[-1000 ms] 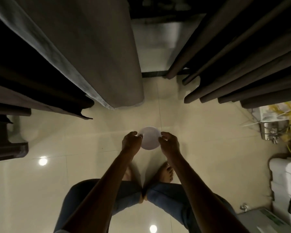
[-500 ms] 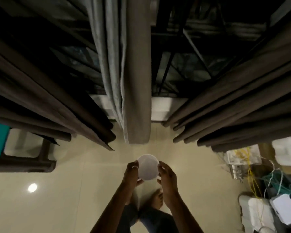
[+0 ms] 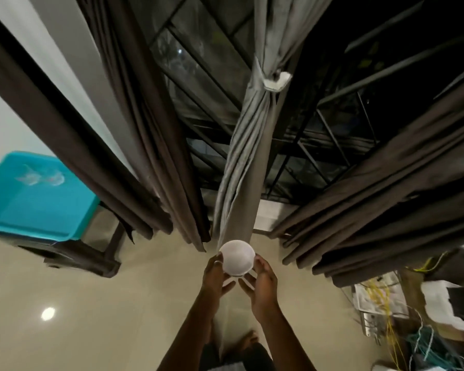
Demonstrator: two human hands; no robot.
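A small round white bowl-like object (image 3: pixel 236 257) is held out in front of me above the floor. My left hand (image 3: pixel 214 274) grips its left side, thumb on the rim. My right hand (image 3: pixel 263 279) cups its right side and underside with curled fingers. Thin white prongs or legs show below it between my fingers. Just behind it hangs a tied grey curtain (image 3: pixel 248 162).
Dark brown curtains (image 3: pixel 145 129) hang left and right before a dark barred window (image 3: pixel 319 145). A teal tray (image 3: pixel 35 196) lies on a dark stand at left. Boxes and tangled yellow and blue cables (image 3: pixel 402 317) crowd the right. The beige tiled floor (image 3: pixel 91 317) lies below.
My view has tilted upward from the floor to the window and curtains. Both hands have raised the white object, keeping hold of it.
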